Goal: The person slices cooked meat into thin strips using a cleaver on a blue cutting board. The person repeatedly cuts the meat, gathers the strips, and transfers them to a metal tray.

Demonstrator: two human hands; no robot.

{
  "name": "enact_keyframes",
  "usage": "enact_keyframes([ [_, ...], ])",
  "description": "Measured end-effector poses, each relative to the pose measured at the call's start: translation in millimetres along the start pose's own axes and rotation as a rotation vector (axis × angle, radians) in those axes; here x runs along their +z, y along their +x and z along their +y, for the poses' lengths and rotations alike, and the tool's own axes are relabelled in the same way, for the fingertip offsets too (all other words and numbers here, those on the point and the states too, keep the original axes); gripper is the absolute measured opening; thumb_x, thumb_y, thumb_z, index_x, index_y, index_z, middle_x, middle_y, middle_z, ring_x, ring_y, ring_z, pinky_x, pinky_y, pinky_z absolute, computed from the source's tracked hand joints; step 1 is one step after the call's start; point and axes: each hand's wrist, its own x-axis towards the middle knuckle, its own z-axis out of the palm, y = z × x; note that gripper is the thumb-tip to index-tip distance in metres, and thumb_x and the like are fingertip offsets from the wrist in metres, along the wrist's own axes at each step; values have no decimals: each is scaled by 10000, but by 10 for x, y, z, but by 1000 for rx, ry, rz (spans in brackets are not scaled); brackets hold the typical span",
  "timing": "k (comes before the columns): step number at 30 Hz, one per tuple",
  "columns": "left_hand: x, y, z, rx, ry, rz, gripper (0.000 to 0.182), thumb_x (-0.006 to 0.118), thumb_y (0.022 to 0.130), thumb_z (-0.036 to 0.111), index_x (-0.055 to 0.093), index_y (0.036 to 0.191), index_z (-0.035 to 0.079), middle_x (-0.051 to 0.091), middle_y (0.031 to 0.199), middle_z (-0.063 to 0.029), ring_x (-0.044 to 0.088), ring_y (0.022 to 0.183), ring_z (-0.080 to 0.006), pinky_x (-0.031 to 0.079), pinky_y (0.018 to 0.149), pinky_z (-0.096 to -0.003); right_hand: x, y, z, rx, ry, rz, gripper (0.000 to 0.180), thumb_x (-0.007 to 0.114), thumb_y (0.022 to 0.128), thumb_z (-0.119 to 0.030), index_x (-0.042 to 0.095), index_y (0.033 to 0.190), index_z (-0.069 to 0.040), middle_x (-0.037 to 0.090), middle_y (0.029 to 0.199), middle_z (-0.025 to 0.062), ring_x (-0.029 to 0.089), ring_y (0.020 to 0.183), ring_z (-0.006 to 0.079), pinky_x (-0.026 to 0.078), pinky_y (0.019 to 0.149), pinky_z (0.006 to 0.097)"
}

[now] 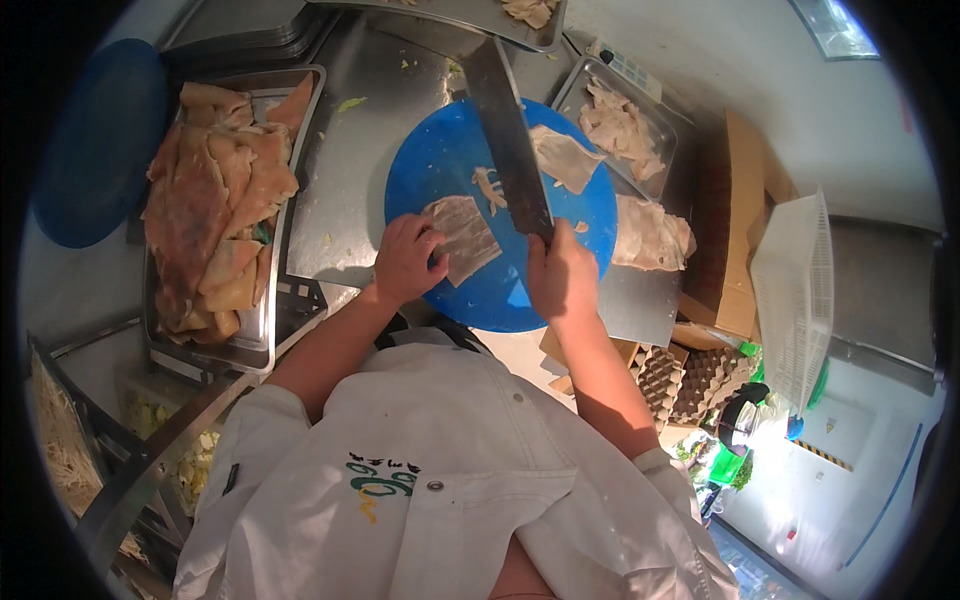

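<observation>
My right hand [566, 281] grips the handle of a large cleaver [510, 142], its long dark blade slanting up and away over a round blue cutting board [457, 307]. On the board's left side, the curled fingers of my left hand [409, 259] hold the edge of a flat piece of pork skin [465, 236]. Small cut strips [489, 189] lie between that piece and the blade. Another flat piece of skin [566, 159] is right of the cleaver. What lies directly beneath the blade is hidden.
At left, a metal tray [271, 330] holds stacked skin sheets [217, 202]. A smaller tray [667, 139] at upper right holds cut pieces [619, 127]. More skin [652, 234] lies beside the board. A cardboard box [739, 225], white plastic basket [795, 300] and egg trays [709, 382] stand right.
</observation>
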Motion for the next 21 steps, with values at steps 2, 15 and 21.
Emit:
enact_keyframes([
  [2,-15,-14,-7,16,-10,20,312,776,659,114,627,932,102,593,1052,-125,587,1014,-359,474,889,-480,74,-74,-25,120,-1,-52,222,609,964,-214,573,1048,-12,702,881,269,679,830,467,541,708,526],
  [15,-3,-50,-33,29,22,50,378,781,653,138,583,975,119,585,1065,-111,587,1012,-351,473,897,-469,-10,-86,-132,-12,83,22,186,572,976,-185,561,1022,-5,694,869,293,686,810,477,552,699,543],
  [21,-10,-29,-48,58,47,-8,367,786,651,136,580,954,117,586,1068,-115,587,1015,-353,470,902,-479,263,83,-92,88,-193,-438,230,561,980,-210,580,1073,-1,690,931,298,670,918,483,523,788,551],
])
